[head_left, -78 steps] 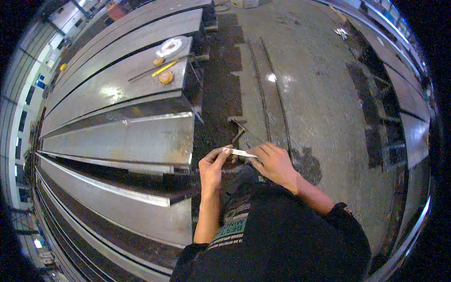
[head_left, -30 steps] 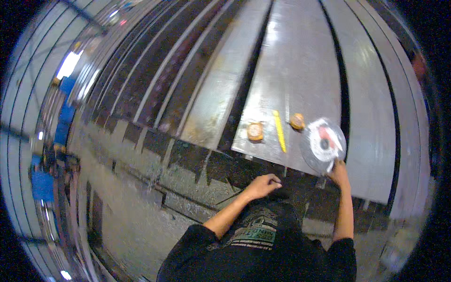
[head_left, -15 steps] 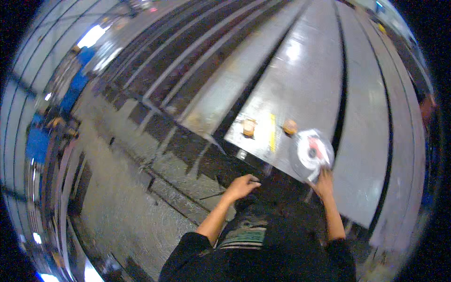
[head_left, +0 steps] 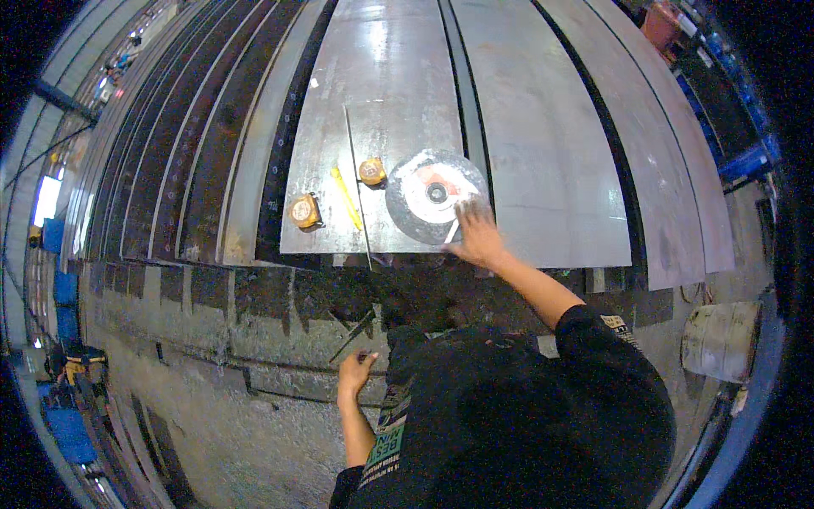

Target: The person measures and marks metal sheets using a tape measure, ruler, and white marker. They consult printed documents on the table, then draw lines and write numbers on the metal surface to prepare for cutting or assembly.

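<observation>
Left hand [head_left: 356, 373] has drawn back from the steel plate [head_left: 390, 93], fingers half curled, contents unclear. Right forearm [head_left: 543, 290] slants forward, right hand [head_left: 477, 237] palm-down at the disc's [head_left: 417, 192] near edge on that plate; can't tell if it grips the white strip [head_left: 453, 231].

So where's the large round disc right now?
In the head view, the disc lies by the near edge of the metal surface, just right of the closer yellow tape measure, with the right hand over its right side.
</observation>
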`<state>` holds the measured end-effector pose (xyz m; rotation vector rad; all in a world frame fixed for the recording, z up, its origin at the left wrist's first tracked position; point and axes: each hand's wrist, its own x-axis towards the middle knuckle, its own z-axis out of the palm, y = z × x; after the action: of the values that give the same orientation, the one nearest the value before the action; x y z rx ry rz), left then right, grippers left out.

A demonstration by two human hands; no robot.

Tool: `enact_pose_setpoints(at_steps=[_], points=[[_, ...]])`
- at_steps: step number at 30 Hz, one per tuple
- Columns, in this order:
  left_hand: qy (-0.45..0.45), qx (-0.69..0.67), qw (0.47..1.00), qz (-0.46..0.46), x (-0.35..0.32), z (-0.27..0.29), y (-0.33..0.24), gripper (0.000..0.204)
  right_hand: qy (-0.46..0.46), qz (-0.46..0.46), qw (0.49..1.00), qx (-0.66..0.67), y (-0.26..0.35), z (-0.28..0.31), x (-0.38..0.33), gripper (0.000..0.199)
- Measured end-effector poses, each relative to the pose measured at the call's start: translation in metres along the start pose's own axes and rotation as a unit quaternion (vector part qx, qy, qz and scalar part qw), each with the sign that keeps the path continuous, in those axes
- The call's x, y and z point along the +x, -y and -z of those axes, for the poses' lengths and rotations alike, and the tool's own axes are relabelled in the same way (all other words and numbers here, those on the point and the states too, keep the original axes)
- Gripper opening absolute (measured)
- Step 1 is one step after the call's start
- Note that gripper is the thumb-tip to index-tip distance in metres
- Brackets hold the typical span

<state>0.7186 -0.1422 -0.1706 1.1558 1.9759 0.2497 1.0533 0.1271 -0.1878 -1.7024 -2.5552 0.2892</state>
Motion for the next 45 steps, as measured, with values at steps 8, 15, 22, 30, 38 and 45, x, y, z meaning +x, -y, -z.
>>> enact_pose_setpoints(at_steps=[8,15,22,30,38,45], points=[[-0.015,-0.015,1.000,0.019,0.002,0.000,0.018,0.051,0.017,-0.016,1.000,-0.021,0.001,0.005,0.001,0.110],[-0.021,-0.053,0.998,0.034,0.008,-0.035,0.104,0.047,-0.031,-0.063,0.997,0.032,-0.001,0.015,0.027,0.108],[0.018,0.002,0.994,0.106,-0.019,-0.026,0.061,0.047,0.001,-0.039,0.999,-0.018,0.001,0.004,-0.001,0.106],[-0.039,-0.305,0.944,0.119,-0.020,-0.098,0.162,0.027,-0.037,0.048,0.998,0.014,0.026,0.000,-0.015,0.106],[-0.031,-0.341,0.900,0.269,-0.086,-0.157,0.218,0.024,0.047,0.043,0.998,-0.017,0.041,0.009,-0.025,0.104],[-0.081,-0.382,0.879,0.274,-0.046,-0.181,0.253,0.022,-0.050,0.021,0.998,-0.016,0.023,0.006,0.019,0.098]])
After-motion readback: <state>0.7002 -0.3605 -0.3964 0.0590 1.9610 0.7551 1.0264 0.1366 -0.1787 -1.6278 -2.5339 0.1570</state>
